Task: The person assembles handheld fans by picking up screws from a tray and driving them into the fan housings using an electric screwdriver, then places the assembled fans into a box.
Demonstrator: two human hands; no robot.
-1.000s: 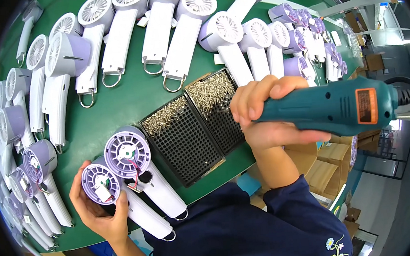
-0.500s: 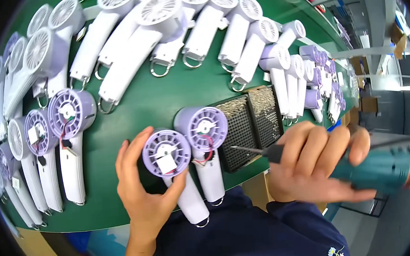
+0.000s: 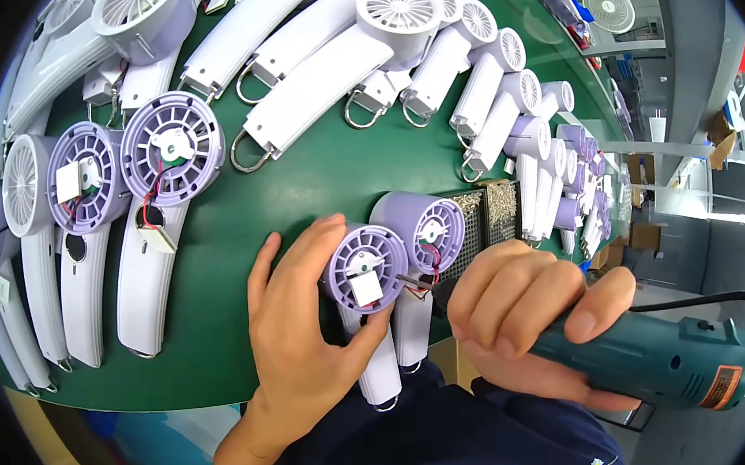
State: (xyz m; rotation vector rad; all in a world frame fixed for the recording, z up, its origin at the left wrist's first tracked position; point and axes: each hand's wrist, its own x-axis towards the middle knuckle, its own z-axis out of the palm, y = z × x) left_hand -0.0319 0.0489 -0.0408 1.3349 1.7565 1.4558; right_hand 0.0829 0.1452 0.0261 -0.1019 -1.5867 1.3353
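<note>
My left hand (image 3: 313,317) is closed round the head of a handheld fan (image 3: 367,268), thumb below and fingers over the far left side. This fan's purple ring is uncovered, with a white square piece on its hub, and its white handle points toward me. Beside it on the right lies a second opened fan (image 3: 432,229) with red wires. Wrapped round a teal electric screwdriver (image 3: 658,358), my right hand (image 3: 530,316) holds its thin bit at the right edge of the gripped fan's head. Whether the bit touches the fan I cannot tell.
A black tray (image 3: 476,223) of small screws stands behind my right hand. Several more opened fans (image 3: 172,148) lie at the left, and rows of white fans (image 3: 324,82) cover the back of the green table (image 3: 238,213). A black cable (image 3: 733,297) trails from the screwdriver.
The screwdriver has moved left from above the screw tray to the gripped fan's edge. My view has shifted, so the fans and tray sit differently in the picture.
</note>
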